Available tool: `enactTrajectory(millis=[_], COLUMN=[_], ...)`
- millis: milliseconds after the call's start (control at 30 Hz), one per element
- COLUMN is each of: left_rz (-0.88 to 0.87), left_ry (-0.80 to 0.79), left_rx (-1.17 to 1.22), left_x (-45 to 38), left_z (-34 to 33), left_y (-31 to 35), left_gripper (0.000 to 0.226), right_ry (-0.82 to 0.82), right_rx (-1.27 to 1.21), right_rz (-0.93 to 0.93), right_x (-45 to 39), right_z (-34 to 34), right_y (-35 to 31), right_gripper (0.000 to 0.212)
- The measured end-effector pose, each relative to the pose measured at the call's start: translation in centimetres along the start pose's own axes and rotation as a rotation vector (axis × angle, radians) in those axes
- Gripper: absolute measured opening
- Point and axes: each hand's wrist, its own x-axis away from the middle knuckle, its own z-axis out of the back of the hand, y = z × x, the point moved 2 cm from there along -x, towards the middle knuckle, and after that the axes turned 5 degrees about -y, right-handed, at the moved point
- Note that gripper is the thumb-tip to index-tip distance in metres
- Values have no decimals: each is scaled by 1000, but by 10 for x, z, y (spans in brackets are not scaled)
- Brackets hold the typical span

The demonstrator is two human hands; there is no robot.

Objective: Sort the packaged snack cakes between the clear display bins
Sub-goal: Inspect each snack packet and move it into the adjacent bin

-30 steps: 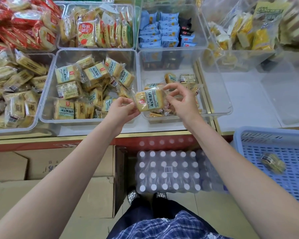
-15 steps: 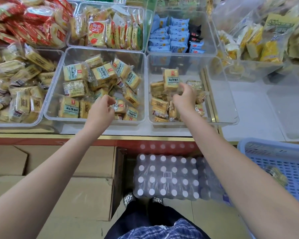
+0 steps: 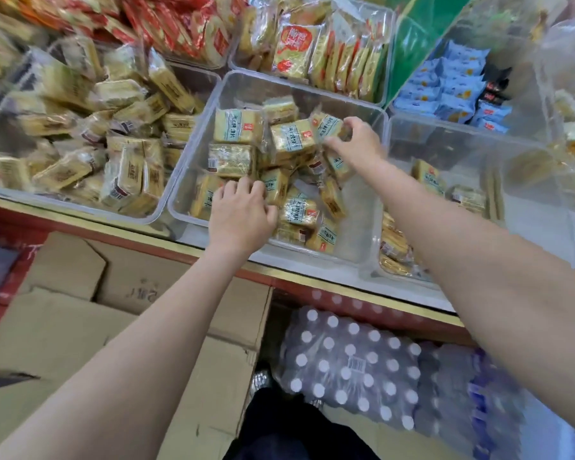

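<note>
Now that the right hand (image 3: pixel 356 144) has left the right bin (image 3: pixel 472 134) and joined the left hand (image 3: pixel 243 210) in the middle bin (image 3: pixel 193 180), both close on snack cakes (image 3: pixel 292 137) there, so another transfer looks likely.

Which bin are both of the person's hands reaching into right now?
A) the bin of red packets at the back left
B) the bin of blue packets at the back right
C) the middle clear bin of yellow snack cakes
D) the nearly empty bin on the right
C: the left hand and the right hand are both over the cakes inside the middle clear bin.
</note>
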Motion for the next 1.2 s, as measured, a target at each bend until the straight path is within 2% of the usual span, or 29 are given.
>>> enactTrajectory(millis=[133,267,500,667,700,767,833,933,1000,1100,1133,1200], left_rz=[-16,-18,-27,-16,-28,-51,-64,-57,-64,-150,-168,-133], left_ry=[15,13,-16,-100,-90,-129,-302,-495,-539,-558,-553,-530], left_rx=[9,29,51,88,186,564,927,1240,1316,1260,1239,1246], left_x=[1,-2,0,4,8,23,42,58,60,63,64,68], left_z=[-3,-4,0,8,11,22,32,40,44,53,54,55], left_y=[-2,-4,-3,-1,4,24,53,82,86,88,88,88], left_gripper=[33,31,35,39,39,40,43,47,51,54,56,58], right_ry=[-73,-65,140,99,82,61,28,-59,-122,-202,-201,-98], right_rx=[-22,24,-51,-315,-405,-591,-734,-885,-1012,-1092,-1102,-1137], right_rz=[-90,-129,-34,-110,-124,-141,-146,-176,-205,-168,-152,-145], right_x=[-25,-17,62,127,139,156,169,182,190,200,202,203], right_z=[-14,-19,-11,3,6,10,9,8,13,23,26,31], right_y=[3,1,-7,10,14,19,21,24,27,32,34,38], right_gripper=[64,57,42,40,39,39,38,38,45,37,33,29])
